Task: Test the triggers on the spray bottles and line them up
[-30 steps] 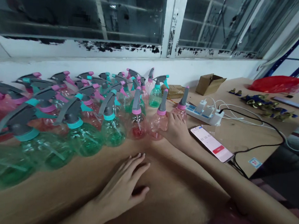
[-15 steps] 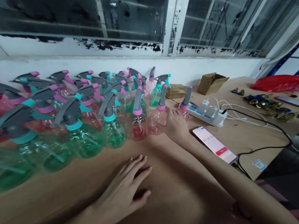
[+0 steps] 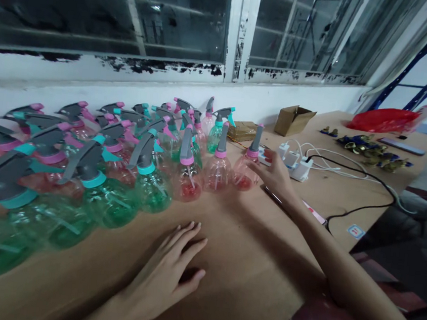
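Note:
The rightmost pink spray bottle [image 3: 243,176], with a grey trigger head and pink collar, stands upright at the end of the front row. At its right side is my right hand [image 3: 275,174], thumb and fingers apart; the thumb overlaps the bottle, and I cannot tell if it touches. Left of it stand another clear pink spray bottle [image 3: 217,173] and a third pink spray bottle [image 3: 188,183] holding red liquid. My left hand [image 3: 172,265] lies on the tabletop in front of the row, fingers spread, holding nothing. A green spray bottle [image 3: 152,192] with a turquoise collar stands farther left.
Many more pink and green bottles crowd the left. Behind my right hand are a white power strip [image 3: 300,169] with cables, a partly hidden phone [image 3: 314,213] and an open cardboard box [image 3: 294,121]. Brass parts [image 3: 360,145] and a red plastic bag [image 3: 387,120] lie at the back right.
My right hand has moved right, from the second-rightmost pink bottle to the rightmost one, and now covers part of the phone. My left hand rests much as before. The view shifted slightly.

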### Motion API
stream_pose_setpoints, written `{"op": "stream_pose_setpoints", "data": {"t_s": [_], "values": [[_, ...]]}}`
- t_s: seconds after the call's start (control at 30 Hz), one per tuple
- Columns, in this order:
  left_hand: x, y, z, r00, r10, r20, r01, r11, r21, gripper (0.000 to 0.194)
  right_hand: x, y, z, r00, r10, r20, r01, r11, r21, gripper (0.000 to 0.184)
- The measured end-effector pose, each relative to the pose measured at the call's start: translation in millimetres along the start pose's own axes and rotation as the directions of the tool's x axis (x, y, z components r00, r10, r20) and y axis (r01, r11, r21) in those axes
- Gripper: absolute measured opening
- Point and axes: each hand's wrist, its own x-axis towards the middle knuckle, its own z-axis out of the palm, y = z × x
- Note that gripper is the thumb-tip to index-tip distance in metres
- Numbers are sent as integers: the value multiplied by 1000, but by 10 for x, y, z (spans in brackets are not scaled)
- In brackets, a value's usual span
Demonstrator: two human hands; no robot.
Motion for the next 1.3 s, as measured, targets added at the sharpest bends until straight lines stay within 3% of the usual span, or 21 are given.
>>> {"op": "stream_pose_setpoints", "data": {"t_s": [0.07,0.2,0.4,0.57,0.63,0.77,0.9,1.1,1.3], "values": [[11,8,-10,1000,-2,-5,2,1000,0,41,52,38,102,999,-13,36,12,1000,19,68],[9,44,-18,1000,-27,-3,27,999,-30,38,56,34,175,995,-21,98,19,1000,24,52],[67,117,-27,994,-80,-75,64,978,-197,29,-141,-26,3,992,-36,123,36,999,-2,51],[274,199,-155,974,-180,-141,115,919,-376,28,-513,-189,-145,988,-72,135,70,997,20,53],[377,226,-223,959,-236,-161,147,892,-428,31,-693,-295,-184,990,-67,123,59,996,70,52],[563,277,-369,943,-270,-192,119,816,-566,48,-1032,-524,-198,977,-41,209,3,984,177,50],[644,356,-536,960,-205,-193,30,756,-654,68,-1294,-744,-135,945,-144,294,66,963,262,46],[496,411,-717,963,-216,-158,24,658,-753,59,-1520,-1123,-50,885,-324,335,212,920,328,47],[151,301,-796,932,-303,-198,64,676,-734,40,-1718,-1416,102,856,-337,392,182,907,381,70]]}}
